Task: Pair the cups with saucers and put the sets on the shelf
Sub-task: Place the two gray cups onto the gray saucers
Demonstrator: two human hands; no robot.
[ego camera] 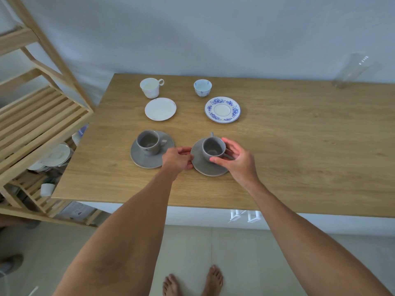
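Two grey cup-and-saucer sets stand near the table's front. The left grey cup (148, 142) sits on its grey saucer (147, 160), untouched. The right grey cup (213, 148) sits on a grey saucer (206, 167). My left hand (178, 159) pinches that saucer's left rim. My right hand (237, 160) curls around the cup's right side, with fingers on the saucer's right edge. Farther back stand a white cup (150, 87), a white saucer (160, 109), a small blue-patterned cup (202, 88) and a blue floral saucer (222, 109), each apart.
A slatted wooden shelf (40, 122) stands left of the wooden table (299, 157), with white dishes (55, 157) on its lower level. A clear glass (350, 71) stands at the table's far right. My bare feet show on the tiled floor below.
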